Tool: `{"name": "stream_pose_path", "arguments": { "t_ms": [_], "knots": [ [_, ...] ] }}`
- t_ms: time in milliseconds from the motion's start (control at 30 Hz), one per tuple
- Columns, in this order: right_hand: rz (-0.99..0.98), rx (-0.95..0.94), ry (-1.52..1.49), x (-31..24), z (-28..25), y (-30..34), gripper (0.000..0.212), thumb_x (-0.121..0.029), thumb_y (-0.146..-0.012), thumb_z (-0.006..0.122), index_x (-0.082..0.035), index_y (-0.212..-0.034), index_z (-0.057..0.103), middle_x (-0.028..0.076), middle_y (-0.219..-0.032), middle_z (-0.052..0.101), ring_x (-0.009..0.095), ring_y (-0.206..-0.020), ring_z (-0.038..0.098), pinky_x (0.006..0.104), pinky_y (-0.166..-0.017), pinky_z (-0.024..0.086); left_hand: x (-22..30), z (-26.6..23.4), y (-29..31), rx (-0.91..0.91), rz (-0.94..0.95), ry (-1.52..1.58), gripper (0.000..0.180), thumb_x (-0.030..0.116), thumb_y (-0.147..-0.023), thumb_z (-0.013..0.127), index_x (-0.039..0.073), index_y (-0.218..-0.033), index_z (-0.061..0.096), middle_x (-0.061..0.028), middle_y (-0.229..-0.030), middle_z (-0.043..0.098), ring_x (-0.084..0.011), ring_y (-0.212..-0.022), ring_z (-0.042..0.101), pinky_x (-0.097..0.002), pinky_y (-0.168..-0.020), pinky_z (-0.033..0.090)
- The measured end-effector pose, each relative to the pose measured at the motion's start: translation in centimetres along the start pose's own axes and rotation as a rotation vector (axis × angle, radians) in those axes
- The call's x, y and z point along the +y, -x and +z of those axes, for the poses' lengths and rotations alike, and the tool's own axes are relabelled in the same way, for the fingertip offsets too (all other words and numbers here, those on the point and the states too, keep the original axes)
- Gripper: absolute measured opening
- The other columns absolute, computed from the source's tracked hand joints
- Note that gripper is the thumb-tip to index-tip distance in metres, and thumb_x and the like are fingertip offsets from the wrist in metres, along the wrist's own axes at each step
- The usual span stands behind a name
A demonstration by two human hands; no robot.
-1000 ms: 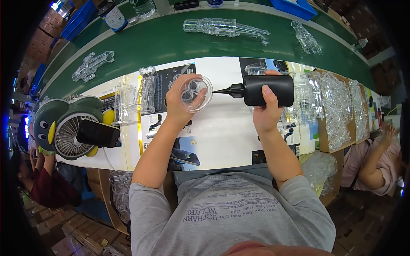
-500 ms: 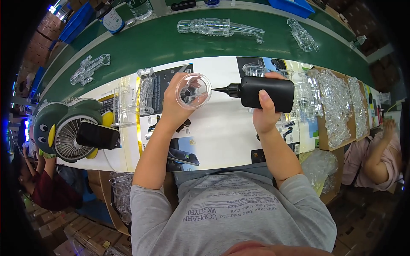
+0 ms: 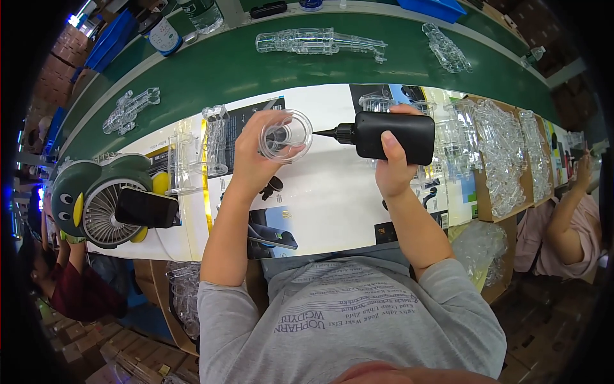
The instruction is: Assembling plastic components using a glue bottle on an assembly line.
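Note:
A clear, round plastic part [image 3: 306,121] like a cup or tube is gripped in my left hand [image 3: 251,150], its circular rim turned up toward me. My right hand [image 3: 398,168] closes around a black squeeze bottle [image 3: 393,137], thumb on its near face. The bottle lies on its side, and its thin black nozzle points left at the right edge of the rim, touching it or nearly so. Beneath both hands lies a white board with printed pictures [image 3: 320,211]. The far side of the clear part and the fingers behind the bottle are partly hidden.
Clear tube parts stand left [image 3: 184,163] and right of my hands, beside a cardboard box [image 3: 505,160] full of clear pieces. A penguin-shaped fan [image 3: 105,211] with a phone [image 3: 146,208] stands left. Clear assemblies [image 3: 313,41] lie on the green surface [image 3: 224,70]. People sit on both sides.
The clear part and the bottle have shifted slightly left in the picture, along with the background. The nozzle stays at the rim's right edge, and both grips look the same.

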State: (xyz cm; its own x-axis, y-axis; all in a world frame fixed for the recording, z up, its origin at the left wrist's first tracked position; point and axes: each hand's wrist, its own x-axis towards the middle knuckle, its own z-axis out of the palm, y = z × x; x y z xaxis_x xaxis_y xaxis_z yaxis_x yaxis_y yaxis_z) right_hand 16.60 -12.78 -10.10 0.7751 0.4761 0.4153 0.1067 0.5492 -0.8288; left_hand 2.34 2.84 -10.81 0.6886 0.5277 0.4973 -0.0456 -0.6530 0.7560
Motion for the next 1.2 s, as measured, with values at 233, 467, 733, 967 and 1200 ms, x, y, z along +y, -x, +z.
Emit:
{"name": "stream_pose_path", "arguments": {
  "t_ms": [233,467,733,967,1200],
  "knots": [
    [0.003,-0.02,0.013,-0.1,0.0,0.0,0.039,-0.01,-0.072,0.059,-0.002,-0.107,0.045,0.008,-0.104,0.047,0.013,-0.087,0.052,0.0251,-0.077,0.046,-0.1,-0.3,0.0,-0.008,-0.012,0.017,0.045,0.007,-0.059,0.078,0.004,-0.099,0.057,-0.0074,-0.098,0.059,-0.0191,-0.091,0.058,-0.0298,-0.081,0.047],
    [0.019,-0.017,0.01,0.2,-0.3,0.0,0.039,-0.01,-0.072,0.059,-0.002,-0.108,0.045,0.008,-0.104,0.047,0.013,-0.085,0.053,0.0247,-0.075,0.047,-0.7,0.0,0.6,0.057,-0.095,0.22,0.049,0.008,-0.061,0.078,0.005,-0.103,0.055,-0.0067,-0.1,0.058,-0.017,-0.094,0.057,-0.028,-0.08,0.047],
    [-0.017,0.0,-0.014,0.3,-0.2,-0.2,0.039,-0.009,-0.073,0.059,-0.002,-0.108,0.044,0.008,-0.104,0.047,0.013,-0.086,0.054,0.0252,-0.076,0.048,-0.5,-0.5,0.1,0.022,-0.011,0.126,0.044,0.001,-0.066,0.071,0.003,-0.107,0.054,-0.0071,-0.104,0.055,-0.0174,-0.099,0.054,-0.028,-0.082,0.045],
    [-0.011,0.004,0.0,0.1,-0.3,-0.2,0.039,-0.009,-0.073,0.058,-0.002,-0.108,0.044,0.008,-0.105,0.047,0.014,-0.085,0.054,0.0249,-0.075,0.047,-0.5,-0.1,0.4,0.067,-0.117,0.388,0.05,0.003,-0.068,0.072,0.002,-0.111,0.049,-0.0069,-0.102,0.056,-0.0178,-0.099,0.054,-0.031,-0.09,0.04],
    [-0.002,-0.004,0.004,0.0,-0.1,-0.2,0.039,-0.009,-0.072,0.058,-0.002,-0.108,0.044,0.008,-0.105,0.047,0.014,-0.085,0.054,0.0249,-0.075,0.047,-0.9,-0.6,0.0,0.056,0.019,0.258,0.045,0.004,-0.071,0.069,-0.002,-0.112,0.051,-0.0125,-0.112,0.053,-0.0219,-0.108,0.049,-0.033,-0.095,0.037]
  ]
}}
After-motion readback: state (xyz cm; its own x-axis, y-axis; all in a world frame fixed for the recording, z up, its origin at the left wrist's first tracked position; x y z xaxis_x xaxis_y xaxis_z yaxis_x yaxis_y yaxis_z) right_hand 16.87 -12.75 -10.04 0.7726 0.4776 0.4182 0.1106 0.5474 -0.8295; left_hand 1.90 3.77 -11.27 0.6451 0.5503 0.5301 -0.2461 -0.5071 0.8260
